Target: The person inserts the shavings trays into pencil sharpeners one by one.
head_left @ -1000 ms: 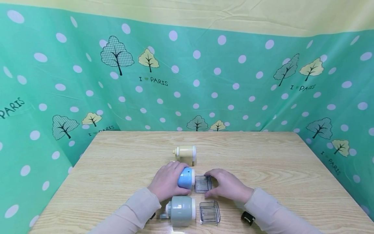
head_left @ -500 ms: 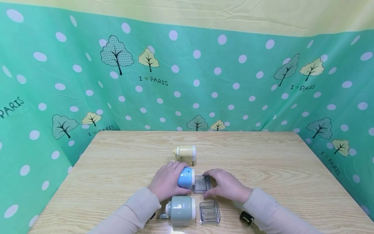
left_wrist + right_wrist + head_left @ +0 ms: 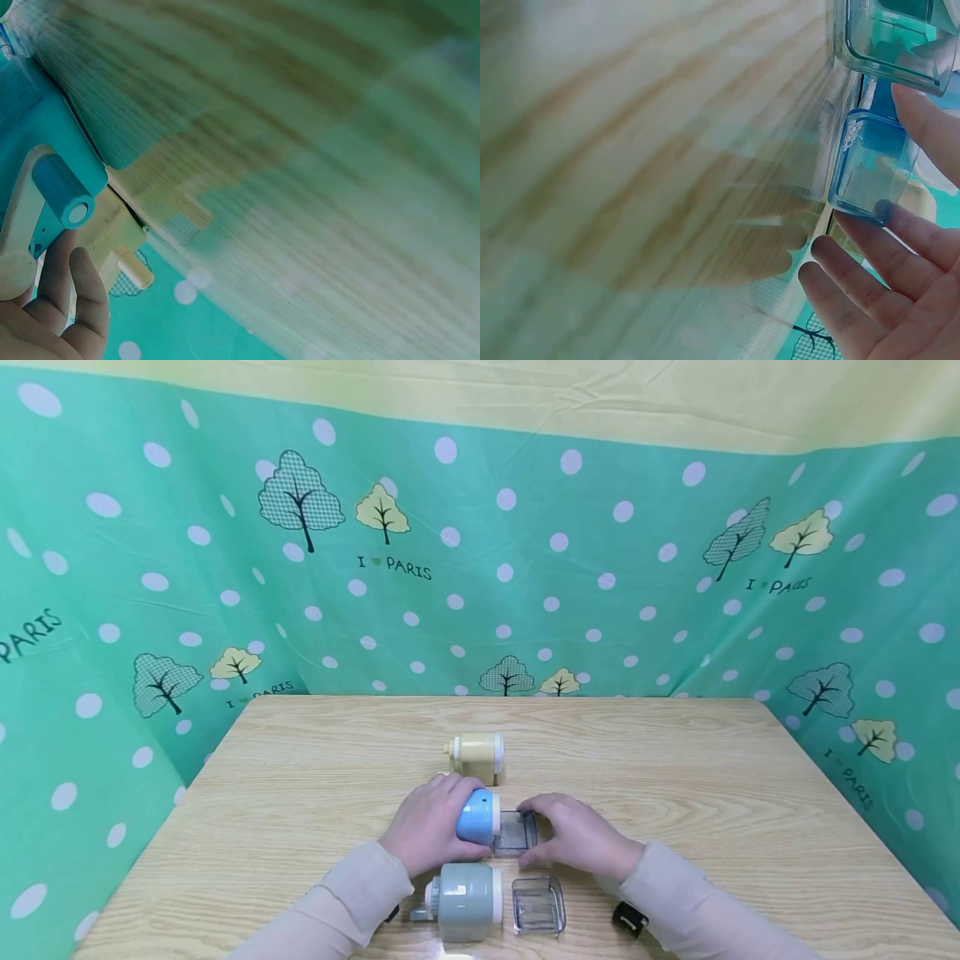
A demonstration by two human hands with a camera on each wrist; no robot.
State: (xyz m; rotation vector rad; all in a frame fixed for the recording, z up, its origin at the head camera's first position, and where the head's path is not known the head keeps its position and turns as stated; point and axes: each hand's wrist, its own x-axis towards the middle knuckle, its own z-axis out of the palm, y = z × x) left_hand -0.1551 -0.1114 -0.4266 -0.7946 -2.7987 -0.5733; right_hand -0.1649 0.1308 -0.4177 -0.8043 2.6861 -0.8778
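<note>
A blue pencil sharpener (image 3: 476,817) lies under my left hand (image 3: 431,822), whose fingers and thumb grip its body from the left. Its crank handle (image 3: 61,191) shows in the left wrist view, close to the fingers. My right hand (image 3: 585,835) pinches a clear shavings drawer (image 3: 516,832) between thumb and fingers, as the right wrist view also shows for the drawer (image 3: 870,169). The drawer's left edge meets the sharpener's white front; how far it sits inside cannot be seen.
Nearer me stands a grey-green pencil sharpener (image 3: 467,902), with another clear drawer (image 3: 537,906) apart to its right. A cream-yellow pencil sharpener (image 3: 478,753) stands behind the blue one. A small black object (image 3: 629,919) is by the right sleeve. Patterned green cloth (image 3: 525,568) hangs behind the wooden table (image 3: 675,760).
My right hand has moved slightly left, bringing the clear drawer up against the blue sharpener's front. The left hand keeps its grip and stays in place.
</note>
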